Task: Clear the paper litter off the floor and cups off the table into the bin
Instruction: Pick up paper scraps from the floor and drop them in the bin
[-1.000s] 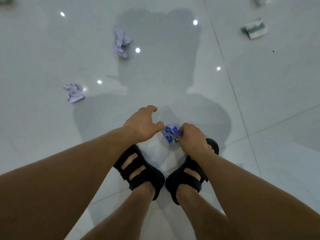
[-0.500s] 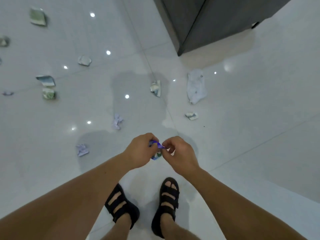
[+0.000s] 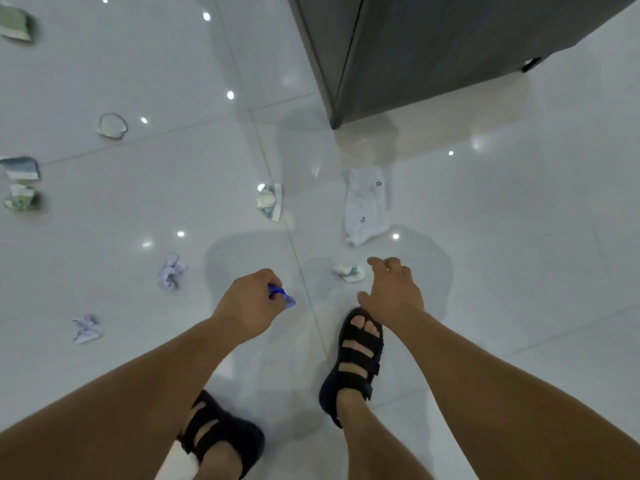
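Observation:
My left hand (image 3: 247, 303) is closed around a crumpled blue paper ball (image 3: 281, 296), which pokes out past the fingers. My right hand (image 3: 393, 292) is open with fingers spread, reaching down just right of a small white and teal paper scrap (image 3: 349, 271) on the white tiled floor. Two crumpled lilac papers (image 3: 170, 271) (image 3: 86, 328) lie on the floor to the left. A folded white and blue paper (image 3: 270, 201) lies further ahead. No bin, cups or table are in view.
A white sock-like cloth (image 3: 367, 206) lies ahead of my right hand. A dark grey cabinet (image 3: 433, 53) stands at the upper right. More paper pieces (image 3: 21, 169) (image 3: 111, 125) (image 3: 15, 27) lie along the left. My feet in black sandals (image 3: 356, 362) stand below my hands.
The blue paper went from the floor into both hands and now sits in my left hand alone. My right hand let go and moved right toward the white scrap. I stepped forward.

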### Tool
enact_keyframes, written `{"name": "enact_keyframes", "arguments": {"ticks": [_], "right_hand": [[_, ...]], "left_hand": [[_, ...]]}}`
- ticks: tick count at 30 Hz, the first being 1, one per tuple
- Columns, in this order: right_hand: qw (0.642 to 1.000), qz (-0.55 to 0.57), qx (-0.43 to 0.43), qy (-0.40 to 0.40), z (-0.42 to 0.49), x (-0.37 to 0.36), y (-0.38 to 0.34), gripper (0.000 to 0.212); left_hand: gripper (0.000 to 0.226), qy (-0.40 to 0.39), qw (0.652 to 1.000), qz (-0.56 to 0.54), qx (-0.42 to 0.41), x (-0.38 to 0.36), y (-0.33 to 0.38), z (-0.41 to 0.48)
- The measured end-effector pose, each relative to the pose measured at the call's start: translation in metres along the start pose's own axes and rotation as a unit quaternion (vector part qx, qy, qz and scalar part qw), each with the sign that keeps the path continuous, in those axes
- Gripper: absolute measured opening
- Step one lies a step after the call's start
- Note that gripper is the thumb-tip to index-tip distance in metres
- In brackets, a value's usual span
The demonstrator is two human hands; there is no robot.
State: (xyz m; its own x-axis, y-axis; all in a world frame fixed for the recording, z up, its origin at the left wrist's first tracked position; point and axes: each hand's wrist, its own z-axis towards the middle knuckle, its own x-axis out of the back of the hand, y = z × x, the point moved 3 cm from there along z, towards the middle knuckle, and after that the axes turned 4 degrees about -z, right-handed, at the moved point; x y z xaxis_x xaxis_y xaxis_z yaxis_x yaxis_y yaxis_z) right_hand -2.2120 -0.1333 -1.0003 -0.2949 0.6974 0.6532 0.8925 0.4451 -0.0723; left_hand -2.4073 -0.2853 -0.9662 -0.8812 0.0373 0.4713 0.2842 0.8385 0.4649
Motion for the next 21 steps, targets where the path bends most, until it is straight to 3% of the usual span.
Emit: {"name": "enact_keyframes", "arguments": {"ticks": [8,13,17,21], "right_hand": [[0.997,-0.048,0.066,-0.019,0.107,-0.078,-0.014,0.068],[0.995,-0.084,0.053,0.021,0.136,-0.112,-0.011,0.041],[0.992,-0.071,0.094,0.033,0.113,-0.094,-0.03,0.032],[0.979,-0.077,0.178,0.061,0.059,-0.028,-0.082,0.027]], "left_hand": [[0.007,0.009,1.0,-0.014,-0.016,-0.065,-0.037,0.095],[0.008,0.013,1.0,-0.018,-0.001,-0.078,-0.077,0.112],[0.004,0.024,0.999,-0.027,0.015,-0.057,-0.082,0.092],[0.007,0.045,0.998,-0.043,0.018,-0.001,-0.049,0.045]]}}
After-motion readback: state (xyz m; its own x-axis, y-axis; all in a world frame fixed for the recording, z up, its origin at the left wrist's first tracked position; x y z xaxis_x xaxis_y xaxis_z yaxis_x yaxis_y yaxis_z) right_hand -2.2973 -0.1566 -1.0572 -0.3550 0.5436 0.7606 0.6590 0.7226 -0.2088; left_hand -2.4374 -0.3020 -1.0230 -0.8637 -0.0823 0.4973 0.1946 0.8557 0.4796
